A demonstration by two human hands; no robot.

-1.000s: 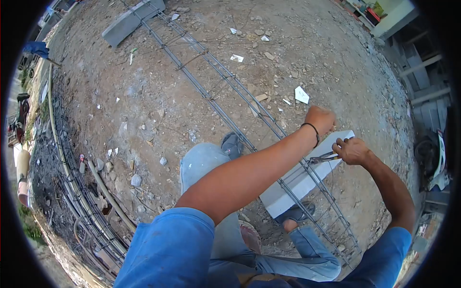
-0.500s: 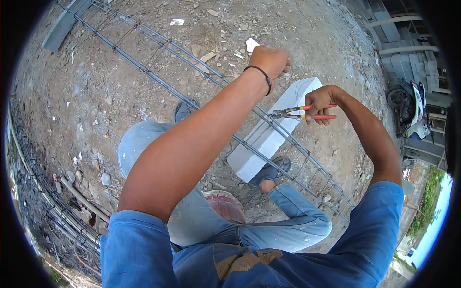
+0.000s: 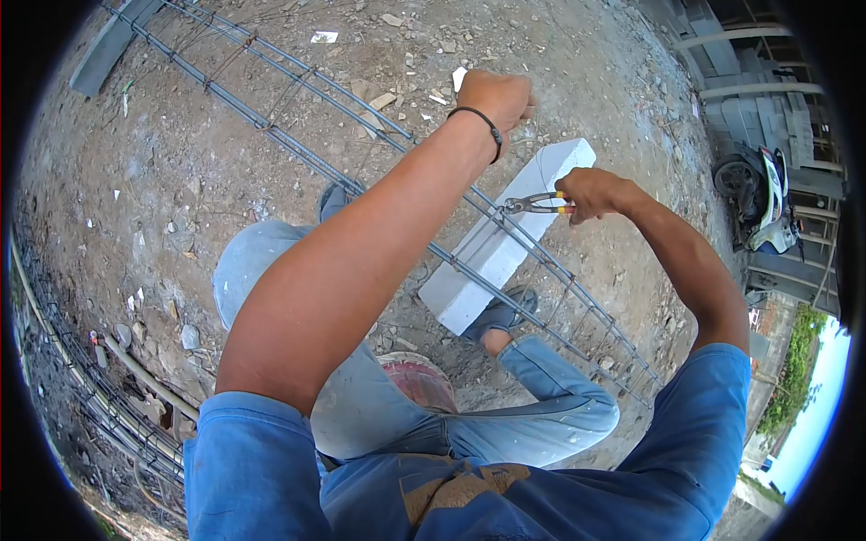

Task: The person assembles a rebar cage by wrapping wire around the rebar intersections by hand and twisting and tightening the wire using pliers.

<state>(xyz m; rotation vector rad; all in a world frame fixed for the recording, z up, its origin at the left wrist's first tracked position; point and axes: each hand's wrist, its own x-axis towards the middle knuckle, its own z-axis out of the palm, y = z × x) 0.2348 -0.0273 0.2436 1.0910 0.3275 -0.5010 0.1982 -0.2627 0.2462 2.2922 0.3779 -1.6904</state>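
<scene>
My right hand (image 3: 591,194) is closed around the handles of pincers (image 3: 532,205), whose jaws sit at the upper bar of a long rebar frame (image 3: 307,155). My left hand (image 3: 496,101), with a dark band at the wrist, is raised beyond the frame, its fingers curled. A thin wire rises near it over the white block, but whether my fingers hold it is too small to tell. The pale rectangular block (image 3: 501,261) lies on the ground under the frame, which crosses above it diagonally.
Another grey block (image 3: 113,50) supports the frame's far end at upper left. More rebar and a pipe (image 3: 149,374) lie at lower left. A reddish bucket (image 3: 417,380) stands between my legs. A motorbike (image 3: 767,194) and stacked blocks (image 3: 758,122) are at right.
The view has swung right, bringing in the motorbike. The red handles, spread apart half a second ago, are now closer together in my right hand. My left hand remains raised and curled.
</scene>
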